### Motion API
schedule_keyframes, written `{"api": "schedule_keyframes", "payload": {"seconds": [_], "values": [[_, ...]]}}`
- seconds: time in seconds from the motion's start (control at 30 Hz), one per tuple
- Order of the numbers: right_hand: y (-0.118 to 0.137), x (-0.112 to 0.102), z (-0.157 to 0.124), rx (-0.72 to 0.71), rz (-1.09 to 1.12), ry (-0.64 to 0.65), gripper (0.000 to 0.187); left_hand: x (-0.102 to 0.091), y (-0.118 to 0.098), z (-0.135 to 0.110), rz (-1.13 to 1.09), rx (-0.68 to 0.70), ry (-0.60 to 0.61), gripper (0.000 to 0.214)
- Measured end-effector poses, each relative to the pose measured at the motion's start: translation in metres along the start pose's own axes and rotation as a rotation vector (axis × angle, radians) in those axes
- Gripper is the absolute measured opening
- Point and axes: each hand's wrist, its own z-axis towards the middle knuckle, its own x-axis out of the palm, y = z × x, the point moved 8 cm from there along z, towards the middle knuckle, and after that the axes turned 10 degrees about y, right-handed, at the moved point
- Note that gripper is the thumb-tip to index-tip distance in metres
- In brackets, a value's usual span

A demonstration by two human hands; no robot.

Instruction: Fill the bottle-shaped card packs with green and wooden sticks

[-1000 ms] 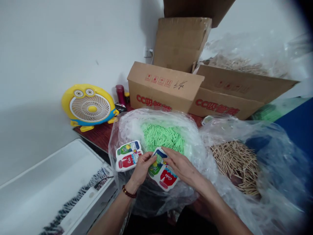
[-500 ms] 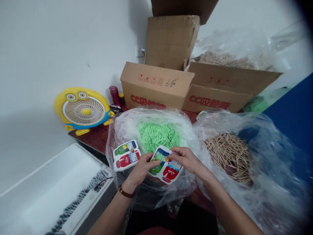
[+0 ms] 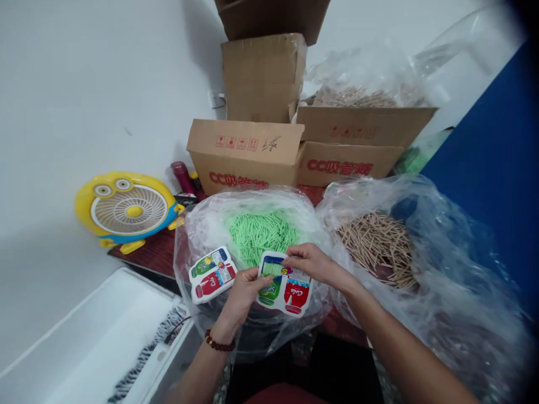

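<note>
Between my two hands is a flat candy packet (image 3: 297, 293) printed with a green Sprite jar and a red Cola jar. My left hand (image 3: 248, 286) grips its left edge, thumb on the front. At the packet's top, the fingers of my right hand (image 3: 309, 261) are pinched on the edge near the small round logo. A pile of thin green candy sticks (image 3: 263, 233) lies just behind the packet in an open clear plastic bag (image 3: 202, 216). Left of my left hand, several similar packets (image 3: 213, 275) appear stacked on the bag.
Brown candy sticks (image 3: 379, 244) fill another clear bag on the right. Cardboard boxes (image 3: 246, 160) stand at the back of the dark red table (image 3: 155, 255). On the left are a yellow fan (image 3: 130, 210), a maroon bottle (image 3: 182, 177) and a white foam box (image 3: 101, 303).
The view has shifted, so the scene sits differently in the picture. The held packet is turned slightly more upright; both hands keep their grip on it.
</note>
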Motion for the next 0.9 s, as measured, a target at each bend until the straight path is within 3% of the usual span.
{"api": "schedule_keyframes", "payload": {"seconds": [0.27,0.43,0.7,0.9], "values": [[0.006,-0.003,-0.011,0.009,-0.036,-0.021,0.021,0.017,-0.007,-0.002,0.005,0.023,0.065,0.036],[0.004,-0.005,-0.028,0.005,0.027,-0.034,0.017,0.039,-0.004,0.003,0.050,-0.045,0.097,0.039],[-0.030,-0.014,-0.075,0.080,0.312,-0.057,0.019,0.071,0.011,0.010,0.191,-0.021,0.119,0.032],[-0.047,-0.013,-0.097,0.063,0.292,-0.142,0.014,0.088,0.028,0.017,0.349,-0.020,0.118,0.021]]}}
